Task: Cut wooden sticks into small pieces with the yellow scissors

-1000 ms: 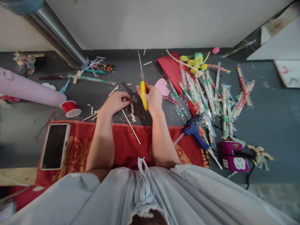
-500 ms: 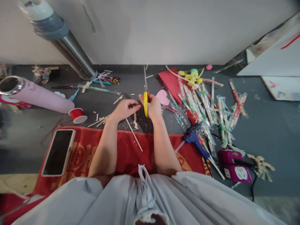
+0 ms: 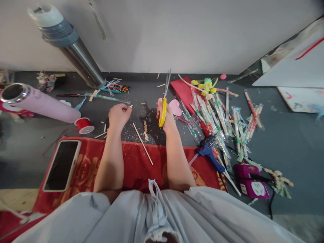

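The right hand has its fingers wrapped around the scissors, blades toward the table's far edge. The left hand is curled, nearer the left edge; a short stick shows at its fingertips, whether pinched I cannot tell. Between the forearms, a long stick reaches onto the towel along the near edge, beside a crinkled strip.

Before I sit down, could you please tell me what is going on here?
The person's right hand holds yellow-handled scissors, blades slightly parted. The left hand is curled by a short stick end; whether it grips that is unclear. Between them, a thin stick lies partly on the red towel, beside small pale pieces on the dark grey surface.
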`<action>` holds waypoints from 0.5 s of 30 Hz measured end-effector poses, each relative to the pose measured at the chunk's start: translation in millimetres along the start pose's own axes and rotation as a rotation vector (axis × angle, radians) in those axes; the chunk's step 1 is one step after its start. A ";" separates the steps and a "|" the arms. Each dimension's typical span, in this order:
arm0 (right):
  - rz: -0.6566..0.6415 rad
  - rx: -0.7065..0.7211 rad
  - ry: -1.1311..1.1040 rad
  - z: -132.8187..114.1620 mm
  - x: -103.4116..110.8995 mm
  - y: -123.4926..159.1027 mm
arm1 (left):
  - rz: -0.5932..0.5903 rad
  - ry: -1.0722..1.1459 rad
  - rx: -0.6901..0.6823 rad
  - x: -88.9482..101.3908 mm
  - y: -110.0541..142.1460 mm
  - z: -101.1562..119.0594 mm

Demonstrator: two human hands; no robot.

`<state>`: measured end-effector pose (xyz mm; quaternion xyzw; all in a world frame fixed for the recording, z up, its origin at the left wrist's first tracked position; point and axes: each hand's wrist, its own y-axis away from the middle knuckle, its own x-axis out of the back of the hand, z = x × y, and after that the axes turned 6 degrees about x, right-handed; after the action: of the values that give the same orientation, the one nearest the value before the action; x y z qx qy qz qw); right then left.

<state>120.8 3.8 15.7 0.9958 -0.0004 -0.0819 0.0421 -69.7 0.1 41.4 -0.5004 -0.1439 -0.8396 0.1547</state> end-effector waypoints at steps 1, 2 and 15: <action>0.039 -0.028 -0.056 0.6 -0.2 -0.1 | 0.064 -0.015 0.059 2.4 -2.1 -3.2; 0.071 -0.051 -0.109 0.8 -0.5 -0.2 | 0.112 -0.031 0.102 4.6 -4.2 -6.6; 0.128 -0.065 -0.099 -3.9 -6.0 0.6 | 0.079 -0.076 0.153 9.1 -10.1 -21.4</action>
<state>115.5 3.5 20.6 0.9866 -0.0633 -0.1280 0.0792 -94.9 -0.3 38.8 -0.5238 -0.1938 -0.7998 0.2199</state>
